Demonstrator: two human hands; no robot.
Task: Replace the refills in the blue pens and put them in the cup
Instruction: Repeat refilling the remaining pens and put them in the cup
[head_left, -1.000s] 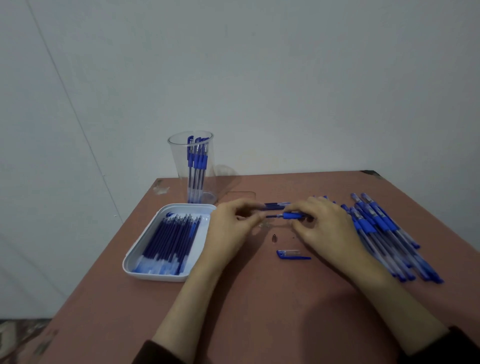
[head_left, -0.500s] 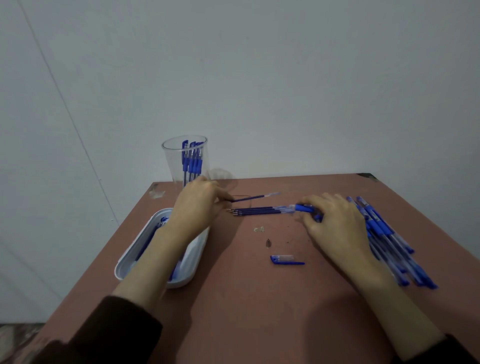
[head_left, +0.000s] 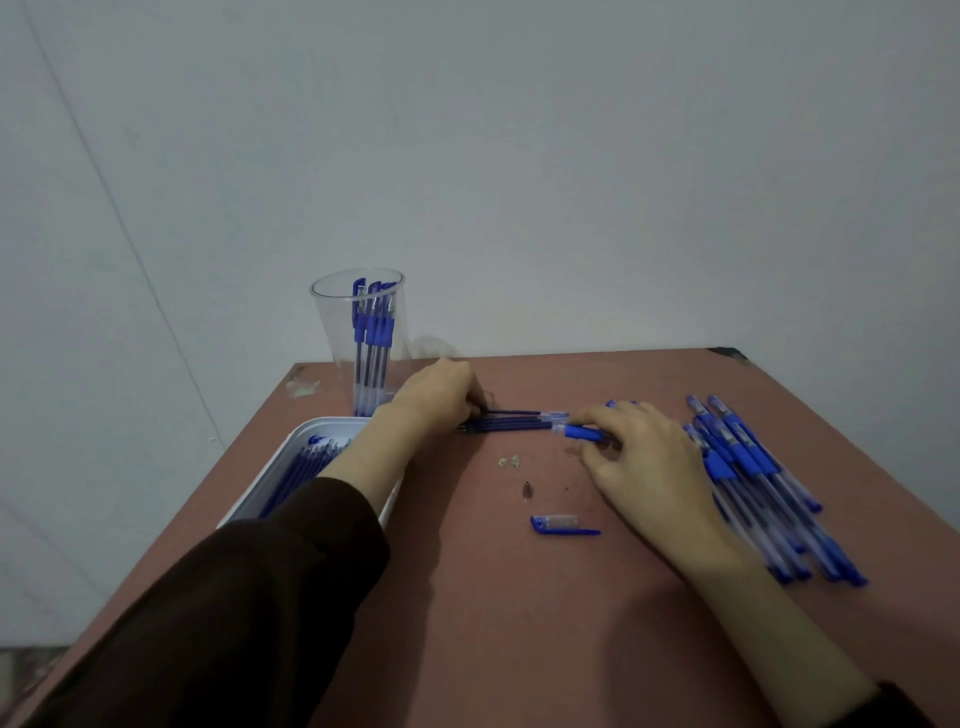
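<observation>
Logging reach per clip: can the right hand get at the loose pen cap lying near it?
Probably yes: the pen cap lies uncovered beside the right hand, though its fingers grip a pen.

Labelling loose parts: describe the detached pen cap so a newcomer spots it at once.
On the reddish-brown table, find the right hand, then look nearer the camera and slightly left. The pen cap lies there flat, alone. Unlike the whole pens piled to its right, it is short, clear, with a blue end and clip.

Blue pens (head_left: 753, 467), reddish-brown table (head_left: 519, 623)
</observation>
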